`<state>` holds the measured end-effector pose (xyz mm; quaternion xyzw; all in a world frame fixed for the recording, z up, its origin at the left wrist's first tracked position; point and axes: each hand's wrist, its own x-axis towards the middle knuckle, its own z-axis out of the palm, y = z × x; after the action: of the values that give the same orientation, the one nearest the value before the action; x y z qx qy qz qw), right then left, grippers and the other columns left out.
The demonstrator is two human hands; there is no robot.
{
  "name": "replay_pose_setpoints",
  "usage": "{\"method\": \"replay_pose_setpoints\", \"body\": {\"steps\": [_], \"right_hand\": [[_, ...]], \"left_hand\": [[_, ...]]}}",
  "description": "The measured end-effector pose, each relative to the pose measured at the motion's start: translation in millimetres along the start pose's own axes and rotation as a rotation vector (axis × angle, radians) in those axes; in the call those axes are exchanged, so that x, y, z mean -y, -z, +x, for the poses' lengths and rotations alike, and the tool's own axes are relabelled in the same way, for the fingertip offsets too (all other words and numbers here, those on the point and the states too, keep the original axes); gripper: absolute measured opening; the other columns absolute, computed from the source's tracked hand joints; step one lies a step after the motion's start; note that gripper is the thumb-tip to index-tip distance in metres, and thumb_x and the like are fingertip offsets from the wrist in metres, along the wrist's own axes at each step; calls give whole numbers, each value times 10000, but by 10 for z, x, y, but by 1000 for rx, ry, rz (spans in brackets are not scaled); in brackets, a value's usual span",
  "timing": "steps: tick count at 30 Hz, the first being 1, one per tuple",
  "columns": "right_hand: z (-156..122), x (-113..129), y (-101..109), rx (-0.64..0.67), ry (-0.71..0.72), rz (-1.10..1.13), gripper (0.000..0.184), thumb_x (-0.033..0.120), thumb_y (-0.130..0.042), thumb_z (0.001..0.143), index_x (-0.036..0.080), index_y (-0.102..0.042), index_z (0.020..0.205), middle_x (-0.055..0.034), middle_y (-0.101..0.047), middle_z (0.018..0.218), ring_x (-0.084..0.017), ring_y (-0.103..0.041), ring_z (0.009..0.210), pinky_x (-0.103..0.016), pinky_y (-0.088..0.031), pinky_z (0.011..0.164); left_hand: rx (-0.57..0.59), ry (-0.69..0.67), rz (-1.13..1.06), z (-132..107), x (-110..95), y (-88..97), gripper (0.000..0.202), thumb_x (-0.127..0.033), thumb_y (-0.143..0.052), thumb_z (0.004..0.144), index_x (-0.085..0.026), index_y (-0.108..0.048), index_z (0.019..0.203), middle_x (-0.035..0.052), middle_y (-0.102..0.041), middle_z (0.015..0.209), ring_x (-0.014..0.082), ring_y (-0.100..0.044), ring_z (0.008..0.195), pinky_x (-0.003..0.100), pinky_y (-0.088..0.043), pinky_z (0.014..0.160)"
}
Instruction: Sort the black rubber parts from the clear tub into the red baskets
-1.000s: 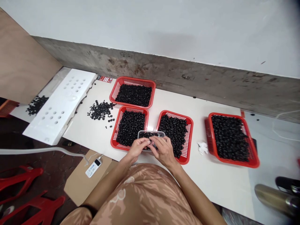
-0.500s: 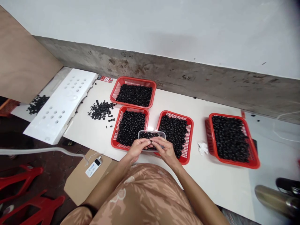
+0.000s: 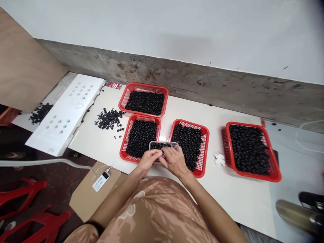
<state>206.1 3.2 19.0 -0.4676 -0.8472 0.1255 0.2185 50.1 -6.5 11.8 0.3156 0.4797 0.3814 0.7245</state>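
Black ring-shaped parts point(image 3: 160, 146) fill a shallow grey tray point(image 3: 164, 142) directly in front of me, over the inner corners of the two nearer red plastic baskets point(image 3: 141, 117). At this step, my left grip point(image 3: 150, 160) and right grip point(image 3: 174, 161) are working together at the tray's near edge. Both look curled closed, but I cannot tell whether they hold the tray or a part from it. The next move calls for a clearer view of what lies between the fingers. The tray's long axis runs across my view, roughly along the near edge of the white bench point(image 3: 227, 202). On that bench, a loose scatter of black parts point(image 3: 109, 118) lies between the baskets and a white perforated foam board point(image 3: 63, 114).
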Motion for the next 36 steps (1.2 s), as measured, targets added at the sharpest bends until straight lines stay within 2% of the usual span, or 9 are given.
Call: {"method": "replay_pose_setpoints", "body": {"steps": [5,11,17,20,24,27,30,33,36], "right_hand": [[-35,-19,-36,-40,66,-41,254,330,-419,949,143,-586,988,-76,-661,792,-187,-578,751,-375,-328,867],[-55,-53,-51,-83,247,-134,256,258,-355,972,119,-569,953,-75,-638,781,-174,-566,715,-352,-408,874],[-26,-236,22,32,483,-89,277,252,-352,969,126,-570,853,-54,-600,692,-166,-555,658,-370,-433,921],[-20,-293,47,97,497,6,278,275,-359,972,152,-559,822,-34,-602,678,-157,-562,647,-379,-439,936],[-30,-390,50,50,332,97,267,290,-388,969,159,-577,833,-27,-620,685,-143,-569,637,-361,-452,924],[-65,-631,55,-60,17,83,261,338,-438,951,157,-620,907,-54,-657,750,-165,-596,710,-321,-484,798],[-126,-974,72,-114,-329,17,349,442,-465,926,154,-648,1000,-66,-678,770,-186,-611,701,-320,-477,728],[-195,-1204,75,-163,-518,-26,511,539,-494,880,159,-573,1214,-97,-690,971,-208,-625,771,-339,-477,735],[-251,-1198,51,-175,-560,22,443,501,-461,901,167,-623,1143,-101,-678,1039,-209,-625,832,-335,-475,772]], "left_hand": [[44,6,42,-64,-23,15,326,-436,-665,763,-111,-681,735,43,-646,732,145,-535,712,251,-398,728],[47,-22,59,-82,-56,-61,331,-431,-661,758,-107,-658,691,21,-606,684,120,-489,645,234,-374,662],[47,13,94,-108,2,-139,344,-445,-679,727,-104,-667,678,23,-616,659,130,-505,644,242,-382,666],[57,9,155,-90,63,-146,347,-444,-646,761,-101,-682,725,33,-643,689,136,-529,664,243,-391,679],[43,-24,254,19,134,-43,344,-437,-601,803,-113,-709,837,57,-691,799,152,-581,734,244,-421,711],[-121,-32,351,139,220,141,352,-421,-583,808,-130,-700,968,69,-708,822,157,-608,714,246,-447,674],[-207,-66,642,232,323,302,263,-343,-564,816,-156,-715,922,54,-705,764,161,-619,675,251,-455,653],[-192,-101,1013,286,397,311,215,-286,-530,845,-209,-720,909,37,-712,827,175,-637,754,258,-447,694],[-77,-179,1302,355,452,189,235,-230,-491,875,-234,-709,961,43,-696,953,184,-634,854,262,-438,740]]}}
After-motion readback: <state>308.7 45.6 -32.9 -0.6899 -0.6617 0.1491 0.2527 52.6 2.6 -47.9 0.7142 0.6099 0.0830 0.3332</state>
